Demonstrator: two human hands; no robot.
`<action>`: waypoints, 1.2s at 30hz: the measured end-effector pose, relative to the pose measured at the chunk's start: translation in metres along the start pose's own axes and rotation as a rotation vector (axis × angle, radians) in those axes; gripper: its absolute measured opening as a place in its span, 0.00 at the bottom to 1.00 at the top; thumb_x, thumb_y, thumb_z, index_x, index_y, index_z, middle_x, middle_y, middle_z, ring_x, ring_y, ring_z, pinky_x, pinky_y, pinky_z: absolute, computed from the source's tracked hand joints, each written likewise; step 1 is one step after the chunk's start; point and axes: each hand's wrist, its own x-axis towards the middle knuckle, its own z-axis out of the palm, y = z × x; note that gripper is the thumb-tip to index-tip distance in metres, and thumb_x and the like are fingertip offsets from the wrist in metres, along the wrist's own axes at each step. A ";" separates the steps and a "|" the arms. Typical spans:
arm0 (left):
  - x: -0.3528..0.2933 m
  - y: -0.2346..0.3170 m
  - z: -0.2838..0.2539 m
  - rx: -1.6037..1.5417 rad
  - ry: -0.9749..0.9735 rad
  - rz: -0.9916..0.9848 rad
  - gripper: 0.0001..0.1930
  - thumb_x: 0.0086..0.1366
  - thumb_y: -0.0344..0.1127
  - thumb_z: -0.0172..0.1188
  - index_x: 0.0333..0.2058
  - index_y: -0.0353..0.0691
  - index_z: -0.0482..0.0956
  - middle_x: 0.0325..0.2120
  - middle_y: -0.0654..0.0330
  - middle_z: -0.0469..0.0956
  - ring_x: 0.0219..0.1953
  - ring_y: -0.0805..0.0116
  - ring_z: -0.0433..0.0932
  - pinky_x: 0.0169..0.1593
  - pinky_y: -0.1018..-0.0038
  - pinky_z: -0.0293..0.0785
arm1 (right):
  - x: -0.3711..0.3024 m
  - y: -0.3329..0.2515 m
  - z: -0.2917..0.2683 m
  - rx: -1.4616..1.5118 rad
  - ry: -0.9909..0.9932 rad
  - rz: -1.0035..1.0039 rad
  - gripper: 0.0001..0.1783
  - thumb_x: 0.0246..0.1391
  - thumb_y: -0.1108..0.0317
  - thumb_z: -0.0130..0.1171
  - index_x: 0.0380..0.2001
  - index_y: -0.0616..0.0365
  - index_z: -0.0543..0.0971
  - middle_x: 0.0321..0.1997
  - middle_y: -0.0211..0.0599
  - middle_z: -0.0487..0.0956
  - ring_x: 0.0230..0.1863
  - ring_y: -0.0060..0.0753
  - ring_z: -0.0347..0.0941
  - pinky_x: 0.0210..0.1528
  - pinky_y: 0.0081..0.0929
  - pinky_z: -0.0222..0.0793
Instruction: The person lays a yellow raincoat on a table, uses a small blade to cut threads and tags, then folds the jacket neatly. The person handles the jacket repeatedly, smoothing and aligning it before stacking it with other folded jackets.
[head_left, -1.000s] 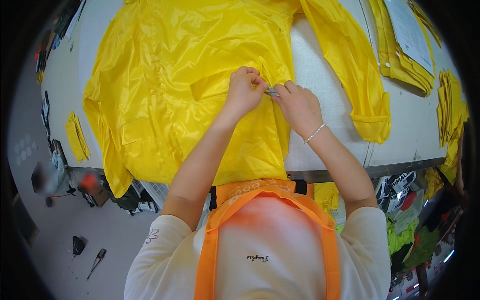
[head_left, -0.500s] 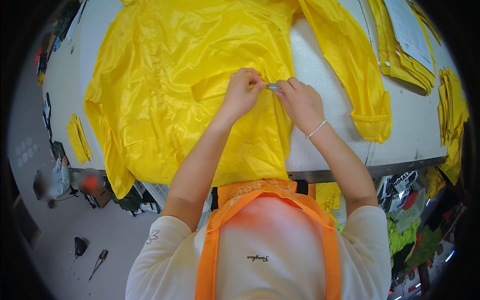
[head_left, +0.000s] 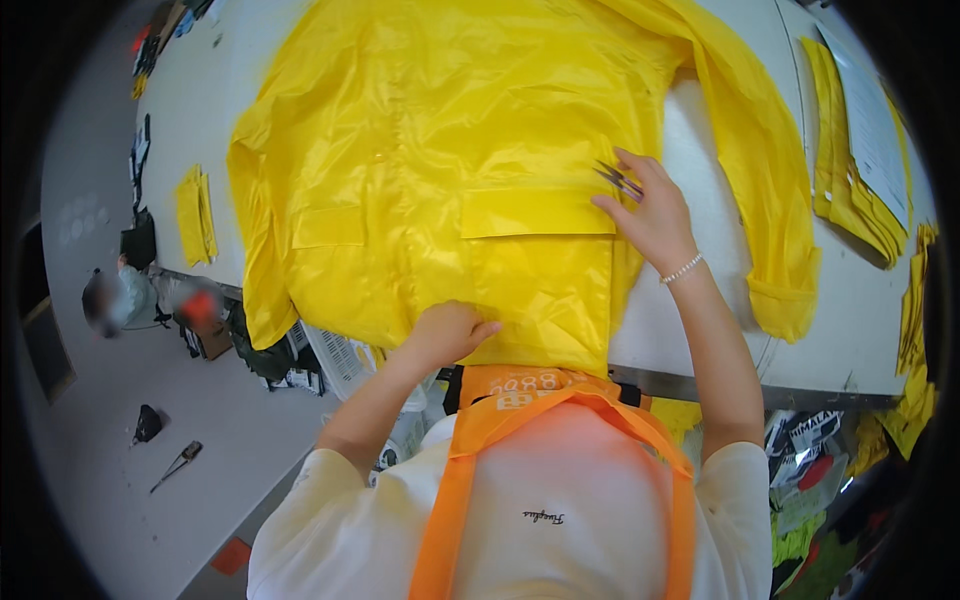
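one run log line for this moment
left hand: at lower front of yellow jacket | right hand: holding small snips near pocket flap | jacket: spread on table

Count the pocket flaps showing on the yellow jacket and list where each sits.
2 on the yellow jacket: the wider flap beside the right hand, the narrower flap farther left. Any on the underside would be hidden.

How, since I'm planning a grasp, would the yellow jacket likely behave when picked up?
The yellow jacket is probably floppy: creases run across its body, spread on the table. Its glossy surface may be slippery. The thin-looking fabric suggests it's light for its size.
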 end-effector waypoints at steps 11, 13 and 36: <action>0.056 -0.012 0.043 0.438 0.830 0.157 0.36 0.57 0.49 0.57 0.62 0.48 0.55 0.65 0.56 0.45 0.66 0.49 0.43 0.63 0.48 0.40 | -0.097 0.022 -0.070 -0.340 0.564 -0.148 0.15 0.45 0.72 0.60 0.39 0.59 0.76 0.46 0.36 0.74 0.39 0.38 0.74 0.42 0.33 0.70; 0.056 -0.003 0.045 0.424 0.883 0.174 0.33 0.56 0.47 0.58 0.59 0.45 0.60 0.63 0.53 0.50 0.64 0.49 0.47 0.63 0.49 0.43 | -0.131 0.062 -0.119 -0.419 1.068 0.027 0.17 0.46 0.70 0.61 0.40 0.64 0.74 0.42 0.40 0.76 0.37 0.36 0.74 0.42 0.30 0.69; 0.010 0.098 0.055 -1.493 0.100 0.709 0.16 0.66 0.34 0.46 0.51 0.34 0.65 0.47 0.60 0.72 0.49 0.71 0.71 0.52 0.74 0.67 | -0.170 -0.055 -0.058 0.628 0.279 0.000 0.10 0.50 0.72 0.60 0.37 0.64 0.77 0.33 0.24 0.76 0.28 0.10 0.66 0.31 0.09 0.63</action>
